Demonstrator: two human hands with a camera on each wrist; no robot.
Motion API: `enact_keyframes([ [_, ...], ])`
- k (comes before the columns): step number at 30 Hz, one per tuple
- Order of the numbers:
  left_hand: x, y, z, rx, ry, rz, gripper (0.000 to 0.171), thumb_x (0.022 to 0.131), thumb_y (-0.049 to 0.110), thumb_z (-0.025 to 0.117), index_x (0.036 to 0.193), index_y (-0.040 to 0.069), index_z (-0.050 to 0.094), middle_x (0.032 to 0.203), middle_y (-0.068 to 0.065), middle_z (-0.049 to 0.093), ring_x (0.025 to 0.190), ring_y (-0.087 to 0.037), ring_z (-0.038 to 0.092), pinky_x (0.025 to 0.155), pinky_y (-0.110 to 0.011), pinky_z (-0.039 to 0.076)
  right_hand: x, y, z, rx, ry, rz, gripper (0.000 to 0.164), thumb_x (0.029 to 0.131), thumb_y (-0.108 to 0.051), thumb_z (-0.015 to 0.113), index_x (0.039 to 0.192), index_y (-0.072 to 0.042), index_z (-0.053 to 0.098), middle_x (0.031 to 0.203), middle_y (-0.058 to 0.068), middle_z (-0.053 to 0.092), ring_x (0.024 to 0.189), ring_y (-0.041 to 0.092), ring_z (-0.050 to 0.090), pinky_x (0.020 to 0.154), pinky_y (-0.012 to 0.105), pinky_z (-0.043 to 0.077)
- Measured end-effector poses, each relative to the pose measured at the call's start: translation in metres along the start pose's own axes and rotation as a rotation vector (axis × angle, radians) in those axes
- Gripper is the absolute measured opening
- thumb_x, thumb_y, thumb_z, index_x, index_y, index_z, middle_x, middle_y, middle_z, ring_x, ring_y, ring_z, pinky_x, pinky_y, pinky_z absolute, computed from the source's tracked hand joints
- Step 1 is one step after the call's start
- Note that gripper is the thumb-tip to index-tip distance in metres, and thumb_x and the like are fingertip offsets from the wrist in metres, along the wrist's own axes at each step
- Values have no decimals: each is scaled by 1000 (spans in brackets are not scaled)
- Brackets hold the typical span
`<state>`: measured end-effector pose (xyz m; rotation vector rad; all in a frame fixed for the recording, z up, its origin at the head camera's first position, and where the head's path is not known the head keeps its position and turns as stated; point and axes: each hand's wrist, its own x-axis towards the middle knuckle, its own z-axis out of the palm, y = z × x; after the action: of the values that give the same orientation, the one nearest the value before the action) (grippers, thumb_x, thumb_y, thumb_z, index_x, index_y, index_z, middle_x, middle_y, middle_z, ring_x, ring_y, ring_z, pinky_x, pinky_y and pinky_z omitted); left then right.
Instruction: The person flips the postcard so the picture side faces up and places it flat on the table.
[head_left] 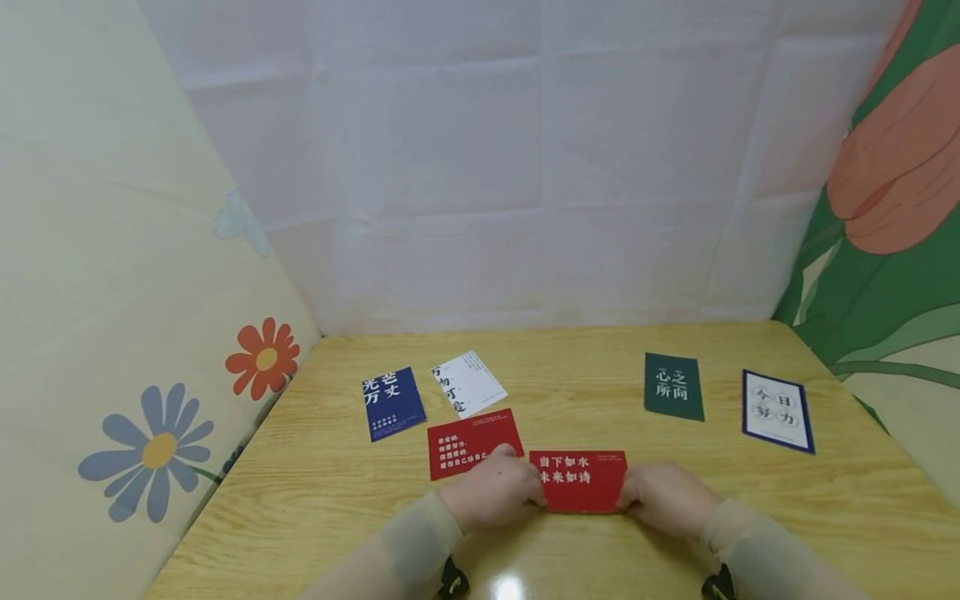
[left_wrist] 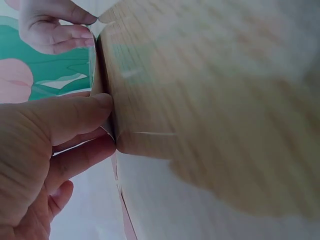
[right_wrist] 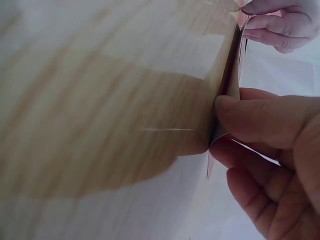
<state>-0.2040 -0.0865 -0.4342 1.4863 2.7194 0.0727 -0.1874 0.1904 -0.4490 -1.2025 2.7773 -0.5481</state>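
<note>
A red card (head_left: 577, 482) with white Chinese characters is held low over the front middle of the table, between both hands. My left hand (head_left: 498, 492) pinches its left end between thumb and fingers, and my right hand (head_left: 670, 498) pinches the right end. In the left wrist view, the left thumb (left_wrist: 75, 116) presses the thin card edge right at the shiny tabletop. The right wrist view has the right thumb (right_wrist: 255, 117) and fingers gripping the opposite corner. Part of a second red card (head_left: 468, 442) is hidden behind the left hand.
Farther left lie a blue card (head_left: 393, 406) and a white card (head_left: 472, 383). A green card (head_left: 673, 387) and a blue-bordered white card (head_left: 777, 411) are on the right of the wooden table (head_left: 300, 492). White cloth (head_left: 480, 167) hangs behind it.
</note>
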Motion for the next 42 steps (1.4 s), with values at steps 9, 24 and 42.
enact_keyframes([
  [9,-1,7,-5,12,-64,-30,6,88,30,70,90,29,75,84,22,66,78,10,55,84,-28,35,-2,-6,-3,-39,-52,-32,10,82,-12,74,89,-18,77,84,-14,63,76,2,58,71,26,51],
  [24,-17,32,-11,-31,-199,-144,47,92,45,60,131,20,61,122,8,59,112,-11,57,107,-37,35,-7,-30,-2,-99,-194,169,34,86,-30,71,115,-12,70,121,5,65,108,24,62,91,44,48],
  [42,-6,22,-6,30,-173,-233,56,93,50,52,139,18,52,143,-1,48,133,-18,43,113,-47,19,10,-12,-3,-61,-227,327,42,95,-35,59,130,-12,62,138,1,55,126,25,51,104,45,39],
])
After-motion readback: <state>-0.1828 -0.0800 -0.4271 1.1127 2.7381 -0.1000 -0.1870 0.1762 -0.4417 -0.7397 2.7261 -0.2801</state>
